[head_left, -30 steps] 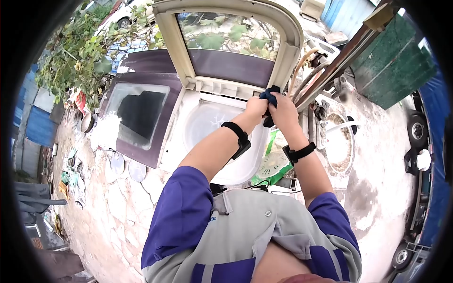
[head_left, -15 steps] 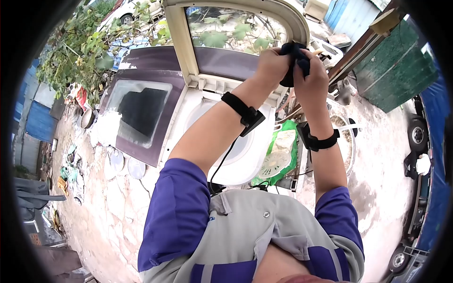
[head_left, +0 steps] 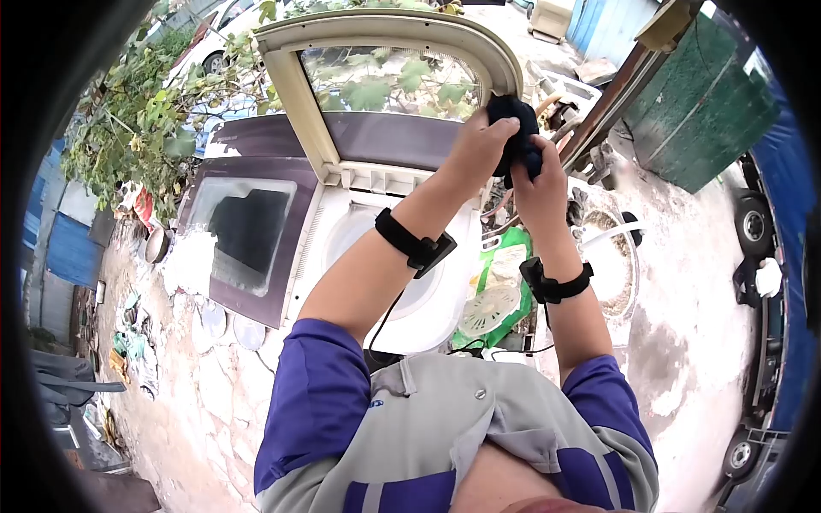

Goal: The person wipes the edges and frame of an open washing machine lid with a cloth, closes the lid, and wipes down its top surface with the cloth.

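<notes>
A dark cloth is held in both hands at the right side of a raised lid.
The cloth is gripped from the left by the left hand, with its thumb laid over the fabric, and its lower right part is pinched between the thumb and fingers of the right hand; whether the lid is touched by the cloth cannot be told. A black band is worn on each wrist. Below the lid, the white tub is partly hidden by the left forearm. To its left, a purple panel with a dark window is seen; to its right, a pale colander is set on a green bag.
</notes>
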`<act>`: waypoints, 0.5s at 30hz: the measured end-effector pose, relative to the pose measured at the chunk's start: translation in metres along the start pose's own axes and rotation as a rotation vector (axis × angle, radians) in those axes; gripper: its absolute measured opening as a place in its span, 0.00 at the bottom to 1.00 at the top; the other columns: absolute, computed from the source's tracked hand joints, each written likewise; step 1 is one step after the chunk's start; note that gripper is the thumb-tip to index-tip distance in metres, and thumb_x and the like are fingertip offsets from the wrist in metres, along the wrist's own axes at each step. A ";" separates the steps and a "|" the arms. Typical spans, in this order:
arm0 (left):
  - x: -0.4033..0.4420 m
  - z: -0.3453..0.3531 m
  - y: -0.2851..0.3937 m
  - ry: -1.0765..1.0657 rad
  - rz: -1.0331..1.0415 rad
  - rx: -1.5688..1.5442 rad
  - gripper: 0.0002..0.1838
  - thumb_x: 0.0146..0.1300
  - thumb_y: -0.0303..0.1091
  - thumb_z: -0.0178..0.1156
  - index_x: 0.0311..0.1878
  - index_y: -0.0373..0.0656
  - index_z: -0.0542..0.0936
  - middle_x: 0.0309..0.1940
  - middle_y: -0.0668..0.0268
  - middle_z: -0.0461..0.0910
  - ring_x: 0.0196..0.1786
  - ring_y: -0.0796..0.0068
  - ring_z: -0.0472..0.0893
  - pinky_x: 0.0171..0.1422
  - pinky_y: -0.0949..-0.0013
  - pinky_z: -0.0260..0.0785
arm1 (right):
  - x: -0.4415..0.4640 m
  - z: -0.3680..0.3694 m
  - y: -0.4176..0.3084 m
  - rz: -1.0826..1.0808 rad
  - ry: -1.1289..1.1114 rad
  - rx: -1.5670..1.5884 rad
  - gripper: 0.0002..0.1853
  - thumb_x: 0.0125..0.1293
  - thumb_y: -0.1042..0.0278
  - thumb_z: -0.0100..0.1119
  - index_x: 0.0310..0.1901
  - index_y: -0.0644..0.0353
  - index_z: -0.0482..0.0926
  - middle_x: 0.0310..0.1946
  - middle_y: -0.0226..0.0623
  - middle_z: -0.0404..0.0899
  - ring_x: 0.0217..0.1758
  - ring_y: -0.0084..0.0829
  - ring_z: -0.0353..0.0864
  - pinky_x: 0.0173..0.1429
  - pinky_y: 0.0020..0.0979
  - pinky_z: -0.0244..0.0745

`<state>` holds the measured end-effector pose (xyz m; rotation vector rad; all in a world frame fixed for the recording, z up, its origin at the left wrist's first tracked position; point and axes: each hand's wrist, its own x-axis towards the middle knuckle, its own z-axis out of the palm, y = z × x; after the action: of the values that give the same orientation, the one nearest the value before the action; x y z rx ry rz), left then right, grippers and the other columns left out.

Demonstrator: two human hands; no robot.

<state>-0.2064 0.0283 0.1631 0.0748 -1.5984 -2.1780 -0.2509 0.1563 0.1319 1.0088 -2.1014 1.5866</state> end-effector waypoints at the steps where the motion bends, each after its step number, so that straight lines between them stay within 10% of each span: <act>1: 0.013 -0.001 -0.003 0.074 -0.048 0.048 0.17 0.67 0.36 0.56 0.54 0.36 0.77 0.41 0.65 0.80 0.43 0.77 0.79 0.47 0.71 0.73 | 0.008 -0.002 -0.004 -0.036 0.003 -0.019 0.17 0.61 0.73 0.61 0.52 0.64 0.75 0.38 0.58 0.82 0.43 0.57 0.83 0.45 0.44 0.77; 4: 0.026 -0.007 -0.016 0.265 0.153 0.521 0.16 0.68 0.39 0.56 0.43 0.32 0.81 0.33 0.60 0.83 0.33 0.72 0.81 0.38 0.65 0.73 | 0.021 -0.005 -0.008 0.019 -0.084 -0.052 0.17 0.61 0.72 0.61 0.52 0.63 0.75 0.37 0.58 0.82 0.43 0.57 0.82 0.45 0.45 0.77; 7: 0.017 -0.015 -0.011 0.265 0.112 0.829 0.20 0.64 0.41 0.56 0.32 0.28 0.82 0.29 0.41 0.81 0.39 0.43 0.83 0.45 0.51 0.74 | 0.005 0.000 -0.005 0.017 -0.126 -0.051 0.17 0.61 0.71 0.61 0.52 0.63 0.75 0.37 0.58 0.82 0.43 0.57 0.82 0.45 0.44 0.76; 15: 0.021 -0.010 0.026 0.243 0.366 1.326 0.17 0.60 0.42 0.60 0.28 0.35 0.83 0.28 0.45 0.82 0.36 0.46 0.83 0.44 0.51 0.76 | 0.013 0.003 -0.021 -0.051 -0.091 -0.048 0.16 0.60 0.68 0.64 0.48 0.64 0.77 0.34 0.55 0.83 0.37 0.55 0.84 0.40 0.42 0.78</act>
<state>-0.2148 0.0056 0.1878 0.3750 -2.3405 -0.5453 -0.2450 0.1460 0.1540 1.1285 -2.1447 1.4847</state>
